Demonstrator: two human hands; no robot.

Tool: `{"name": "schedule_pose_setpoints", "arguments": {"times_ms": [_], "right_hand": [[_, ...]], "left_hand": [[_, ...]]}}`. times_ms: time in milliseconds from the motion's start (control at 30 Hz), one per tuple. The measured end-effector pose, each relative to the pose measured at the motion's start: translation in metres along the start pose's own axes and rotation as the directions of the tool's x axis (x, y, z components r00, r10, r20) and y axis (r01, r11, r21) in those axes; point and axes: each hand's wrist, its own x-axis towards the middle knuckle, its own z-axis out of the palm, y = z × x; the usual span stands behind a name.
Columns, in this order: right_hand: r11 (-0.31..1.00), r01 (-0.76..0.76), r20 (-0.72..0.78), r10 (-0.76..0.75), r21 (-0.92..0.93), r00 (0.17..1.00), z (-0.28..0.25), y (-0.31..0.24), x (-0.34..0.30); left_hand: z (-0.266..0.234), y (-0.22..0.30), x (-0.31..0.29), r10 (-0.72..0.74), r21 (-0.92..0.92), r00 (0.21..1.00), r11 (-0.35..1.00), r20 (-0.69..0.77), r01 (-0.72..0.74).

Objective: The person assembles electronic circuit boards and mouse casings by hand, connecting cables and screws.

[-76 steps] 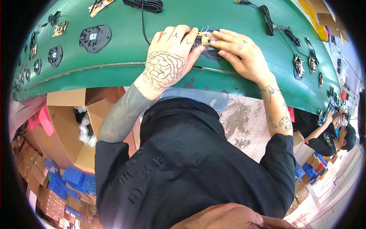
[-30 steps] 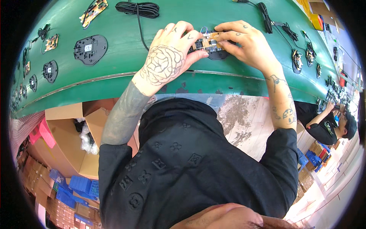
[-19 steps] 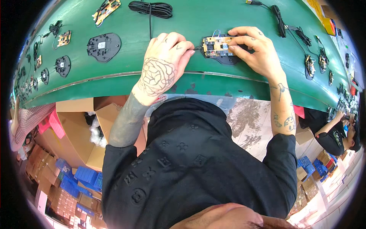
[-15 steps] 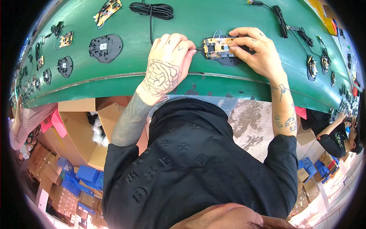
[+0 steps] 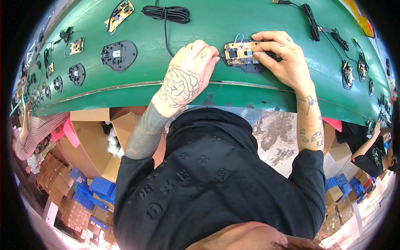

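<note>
A tan circuit board point(image 5: 238, 52) lies on a black plastic base plate point(image 5: 251, 68), rounded like the bottom of a computer mouse, on the green worktop. My right hand point(image 5: 286, 59) is closed on the board's right part, thumb in front and fingers behind. Just left of the plate, my left hand point(image 5: 188, 71) pinches the black cable point(image 5: 168, 39) close to where it meets the board; the fingertips partly hide it. That cable runs back to a tied coil point(image 5: 177, 15). A thin blue wire loop point(image 5: 239, 36) sticks up behind the board.
Another base plate point(image 5: 119, 56) lies to the left, with a loose circuit board point(image 5: 121, 16) behind it. Cabled boards point(image 5: 347, 74) lie along the right. Below the worktop's near edge stands an open cardboard box point(image 5: 89, 139). Other people work at far left and far right.
The worktop and the parts on it appear slightly farther right in the picture. Both hands keep nearly the same grip; my left hand has shifted a little rightward.
</note>
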Motion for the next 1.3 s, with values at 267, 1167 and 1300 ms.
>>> {"name": "schedule_pose_setpoints", "arguments": {"times_ms": [267,1167,1300], "right_hand": [[0.998,-0.047,0.012,0.046,0.031,0.999,-0.001,0.000,-0.003],[0.817,0.087,-0.050,-0.141,-0.570,0.989,-0.032,0.022,-0.040],[0.599,-0.282,-0.260,0.125,-0.749,0.958,-0.075,0.065,-0.049]], "left_hand": [[-0.002,-0.003,0.002,0.189,0.116,0.981,0.974,0.046,-0.194],[0.017,0.025,0.010,0.043,0.125,0.933,0.992,-0.357,0.003],[-0.047,-0.007,-0.019,0.013,0.169,0.810,0.980,-0.586,0.107]]}}
